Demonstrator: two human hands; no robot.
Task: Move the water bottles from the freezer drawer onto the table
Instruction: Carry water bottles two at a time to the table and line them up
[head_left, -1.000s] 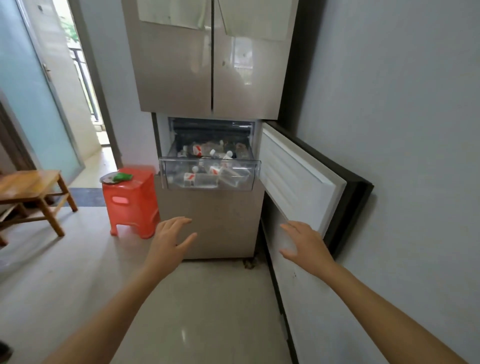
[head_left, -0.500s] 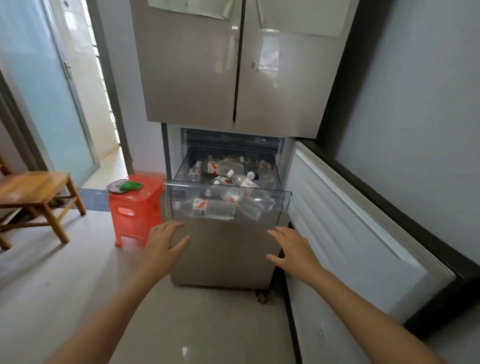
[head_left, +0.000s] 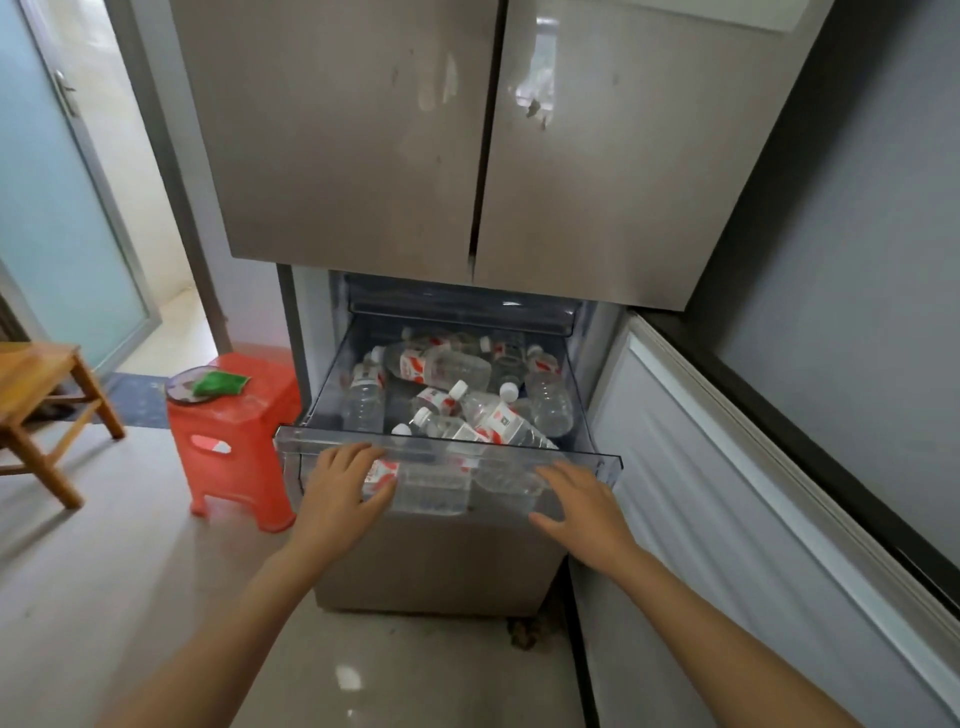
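The clear plastic freezer drawer (head_left: 597, 460) is pulled out of the fridge and holds several clear water bottles with red-and-white labels (head_left: 441, 366), lying in a heap. My left hand (head_left: 345, 488) is in front of the drawer's left front, fingers straight and spread, at the clear wall. In front of the drawer's right front is my right hand (head_left: 584, 504), fingers also straight. Neither hand holds a bottle. Whether the palms touch the plastic is unclear.
The freezer door (head_left: 727, 493) stands swung open to the right, close to my right arm. A red plastic stool (head_left: 244, 431) with a plate and green packet stands left of the drawer. A wooden table (head_left: 36, 384) is at far left. A grey wall runs along the right.
The view has come much closer to the fridge. Both hands rose from below the drawer to its front wall.
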